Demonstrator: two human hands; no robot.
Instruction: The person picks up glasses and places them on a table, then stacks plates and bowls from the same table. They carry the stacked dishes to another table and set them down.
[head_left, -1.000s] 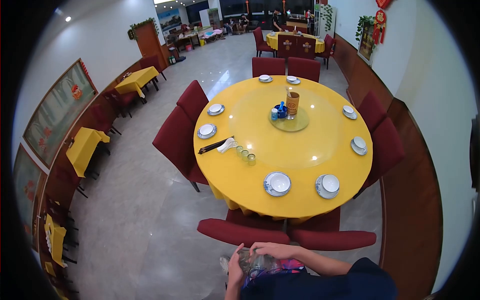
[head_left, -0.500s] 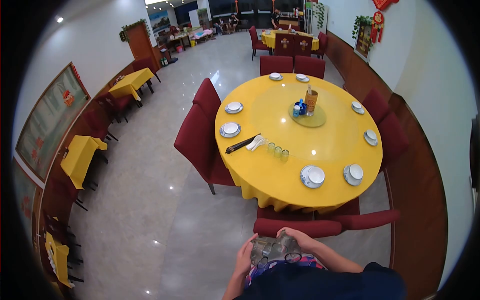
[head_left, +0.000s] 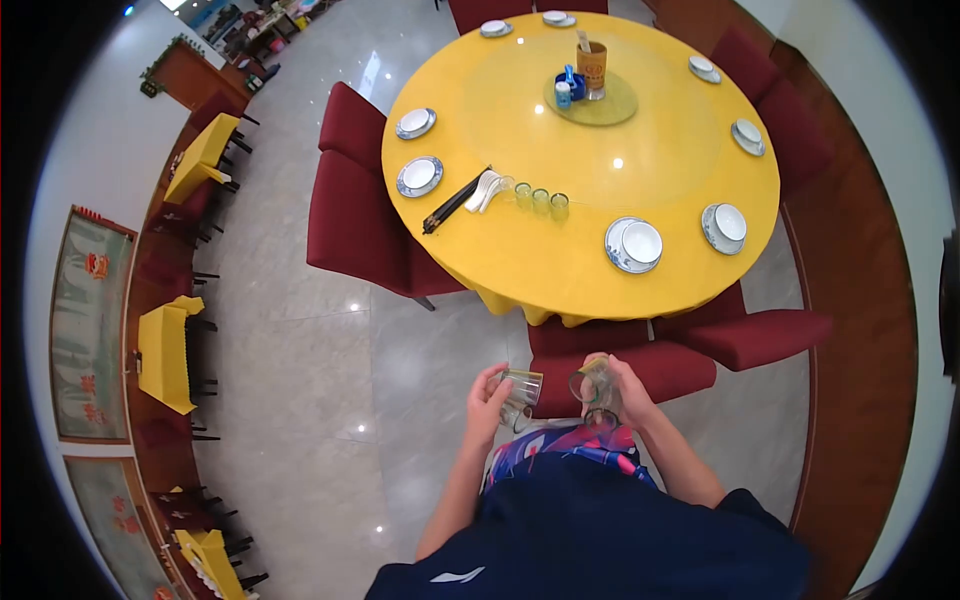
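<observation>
My left hand point(head_left: 486, 396), at the near side of the table, is closed on clear drinking glasses; one glass point(head_left: 524, 386) lies sideways with its mouth to the right, and another glass point(head_left: 516, 416) shows below it. Opposite, my right hand point(head_left: 627, 392) grips a pair too: an upper glass point(head_left: 590, 381) tilted to the left and a lower glass point(head_left: 601, 418). A gap separates the two hands, which hang in front of a red chair point(head_left: 650, 378). Several small glasses point(head_left: 541, 202) stand in a row on the yellow-covered round table point(head_left: 520, 265).
White spoons point(head_left: 484, 191) and dark chopsticks point(head_left: 456, 200) lie beside the row of glasses. Bowls on saucers, such as one bowl point(head_left: 641, 242), ring the table. A glass turntable point(head_left: 612, 112) carries a chopstick holder point(head_left: 592, 68) and a blue caddy point(head_left: 571, 86). Red chairs surround the table.
The view has tilted down, so the table sits higher in the picture. My hands have drawn apart, and the glasses in them are now separated and turned more sideways.
</observation>
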